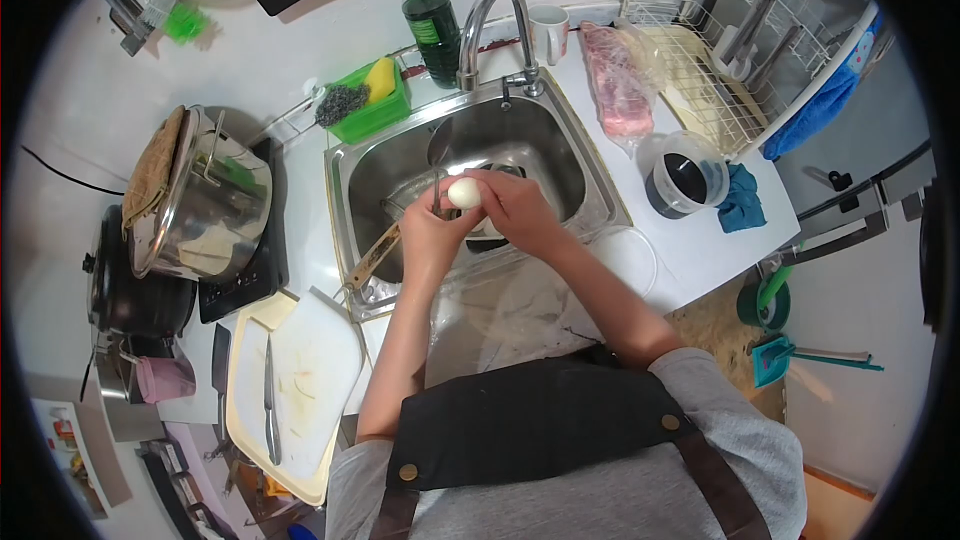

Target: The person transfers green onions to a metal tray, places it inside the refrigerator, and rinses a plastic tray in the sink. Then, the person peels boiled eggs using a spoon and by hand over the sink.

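A small, smooth white egg is held between my two hands above the sink. My left hand has its fingers curled round the near left side of it. From the right, the fingers of my right hand close against the same egg. Just behind my left fingers, the metal handle of a ladle-like utensil stands in the sink. Beneath my hands lie a dark item and something pale, mostly hidden. A tool with a wooden handle leans over the sink's left edge.
Left of the sink are a large steel pot and a white cutting board with a knife. A faucet and green soap bottle stand behind. To the right are wrapped meat, a tub of dark liquid and a dish rack.
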A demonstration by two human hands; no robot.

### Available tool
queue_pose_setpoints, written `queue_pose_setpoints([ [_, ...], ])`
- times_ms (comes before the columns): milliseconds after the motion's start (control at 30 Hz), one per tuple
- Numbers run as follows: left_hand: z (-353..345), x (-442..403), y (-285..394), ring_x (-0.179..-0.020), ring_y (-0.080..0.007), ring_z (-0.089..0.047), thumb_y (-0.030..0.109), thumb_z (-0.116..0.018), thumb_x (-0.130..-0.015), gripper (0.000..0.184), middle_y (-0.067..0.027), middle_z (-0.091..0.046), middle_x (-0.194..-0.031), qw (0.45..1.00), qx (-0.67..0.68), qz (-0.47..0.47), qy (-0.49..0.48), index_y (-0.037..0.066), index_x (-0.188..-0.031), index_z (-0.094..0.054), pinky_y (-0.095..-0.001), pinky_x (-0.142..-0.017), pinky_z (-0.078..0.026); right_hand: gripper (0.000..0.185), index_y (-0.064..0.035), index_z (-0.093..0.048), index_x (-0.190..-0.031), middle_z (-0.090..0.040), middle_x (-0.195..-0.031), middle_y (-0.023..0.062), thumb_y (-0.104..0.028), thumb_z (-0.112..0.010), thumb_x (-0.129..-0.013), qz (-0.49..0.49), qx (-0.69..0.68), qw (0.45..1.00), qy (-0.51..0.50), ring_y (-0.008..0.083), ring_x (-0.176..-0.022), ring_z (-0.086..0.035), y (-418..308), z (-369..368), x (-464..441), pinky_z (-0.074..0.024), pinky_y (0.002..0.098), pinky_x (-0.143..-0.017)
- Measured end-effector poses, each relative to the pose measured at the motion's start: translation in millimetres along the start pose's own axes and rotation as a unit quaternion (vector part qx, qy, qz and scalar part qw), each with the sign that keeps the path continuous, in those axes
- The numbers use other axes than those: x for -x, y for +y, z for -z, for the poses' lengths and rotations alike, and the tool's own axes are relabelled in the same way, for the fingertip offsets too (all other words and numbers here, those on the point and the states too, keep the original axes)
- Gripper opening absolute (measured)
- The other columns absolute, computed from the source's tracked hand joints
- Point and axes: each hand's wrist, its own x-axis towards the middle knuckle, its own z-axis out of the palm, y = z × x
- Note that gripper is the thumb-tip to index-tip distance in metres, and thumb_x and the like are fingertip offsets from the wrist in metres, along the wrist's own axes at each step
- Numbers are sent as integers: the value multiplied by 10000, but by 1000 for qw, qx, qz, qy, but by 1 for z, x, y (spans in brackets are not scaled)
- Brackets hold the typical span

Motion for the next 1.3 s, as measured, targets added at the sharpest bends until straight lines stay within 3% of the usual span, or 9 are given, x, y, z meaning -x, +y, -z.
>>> queue_pose_setpoints([
  [433, 6, -7, -9, -858, -81, -604, 30, -757, -719, 384, -27, -661, -951, 989, 129, 21, -68, -3, -1077, -623, -227, -772, -488, 208, 2, -618, -1041, -652, -887, 199, -70, -524, -870, -107, -52, 993, 10, 332, -815, -644, 21, 0, -3, -497, 393, -740],
  [533, 6, -9, -21, -861, -83, -607, 32, -756, -720, 394, -33, -664, -953, 987, 134, 54, -64, -6, -1088, -619, -230, -773, -490, 238, -36, -616, -1078, -661, -936, 162, -86, -551, -855, -11, 229, 973, 33, 306, -857, -636, 72, -15, 5, -489, 375, -765],
  [633, 6, -16, -29, -856, -86, -611, 51, -761, -718, 409, -43, -667, -943, 991, 111, 54, -57, -10, -1096, -616, -234, -772, -490, 268, -14, -603, -1105, -650, -946, 163, -104, -570, -855, -236, 295, 905, -193, 221, -942, -622, 72, -2, 0, -485, 334, -817],
  [767, 3, -17, -35, -827, -99, -617, 118, -775, -721, 437, -51, -674, -905, 994, 94, 53, -30, -3, -1110, -614, -241, -753, -485, 264, -53, -582, -1125, -633, -980, 123, -152, -548, -882, -354, -161, 912, -135, 191, -929, -604, 70, -4, -2, -471, 330, -838],
  [833, -3, -19, -37, -812, -99, -611, 153, -769, -733, 442, -45, -673, -894, 996, 72, 43, -29, 18, -1125, -618, -244, -743, -481, 275, -70, -563, -1152, -629, -985, 92, -166, -530, -896, -399, -532, 747, -24, 191, -934, -598, 61, -16, 4, -471, 343, -827],
  [933, -18, -20, -48, -769, -125, -603, 197, -695, -810, 412, -48, -653, -865, 1000, 11, 2, -24, 78, -1195, -605, -255, -700, -464, 308, -23, -521, -1182, -599, -1041, 82, -200, -460, -937, -252, -723, 638, -84, 207, -972, -584, 62, -37, 2, -465, 362, -874],
  [1033, -16, -17, -50, -783, -125, -565, 96, -600, -864, 403, -42, -596, -858, 983, -115, -116, 83, 59, -1262, -551, -256, -744, -444, 356, 29, -481, -1201, -557, -1098, 126, -210, -416, -945, -346, -663, 655, 108, 233, -1009, -559, 54, -44, 7, -455, 379, -905],
  [1133, 8, 5, -28, -695, -221, -595, 108, -509, -919, 314, -109, -626, -862, 974, -189, -98, 80, 80, -1225, -576, -279, -674, -464, 324, 27, -493, -1177, -535, -1114, 145, -171, -404, -936, -322, -695, 633, 112, 244, -1023, -544, 57, -34, 3, -449, 392, -910],
  [1300, 17, 35, -28, -674, -172, -594, 75, -503, -915, 285, -121, -640, -846, 992, -103, -55, 56, 95, -1183, -599, -270, -653, -468, 283, 11, -508, -1155, -544, -1093, 132, -120, -418, -921, -331, -668, 651, 142, 242, -1004, -545, 53, -23, -1, -456, 380, -900],
])
